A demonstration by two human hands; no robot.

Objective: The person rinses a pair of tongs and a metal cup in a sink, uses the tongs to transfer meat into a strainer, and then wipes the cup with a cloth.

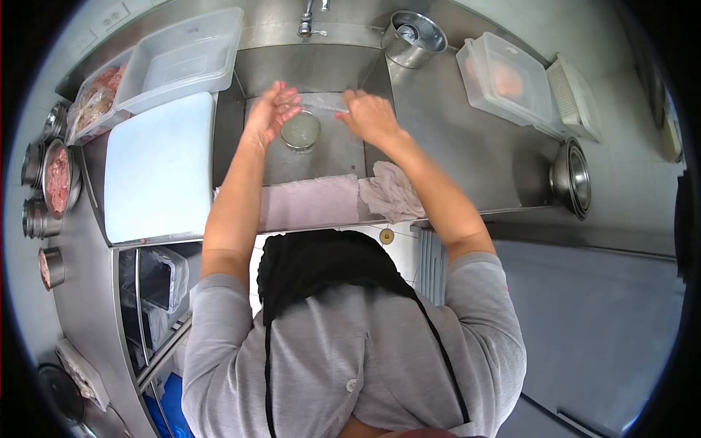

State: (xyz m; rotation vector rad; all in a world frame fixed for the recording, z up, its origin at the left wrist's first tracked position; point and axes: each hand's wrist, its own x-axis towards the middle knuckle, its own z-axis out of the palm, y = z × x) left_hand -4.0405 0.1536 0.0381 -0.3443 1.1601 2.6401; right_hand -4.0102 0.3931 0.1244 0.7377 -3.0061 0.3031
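Both hands are over the steel sink (307,164). My left hand (272,115) is palm up with its fingers apart, near the left wall of the basin. Across from it, my right hand (369,115) is closed on one end of a slim, pale, see-through strip (330,109), whose kind I cannot make out. The strip points toward my left fingers. Below and between the hands sits a round, clear, glass-like dish (301,131) with a pale rim, partly overlapped by my left fingers.
A faucet (306,26) stands behind the sink. Pink cloths (310,202) line its front edge. On the left are a white board (161,168) and plastic tubs (179,62), one with meat. On the right are a steel pot (415,51), a lidded container (507,80) and stacked bowls (571,179).
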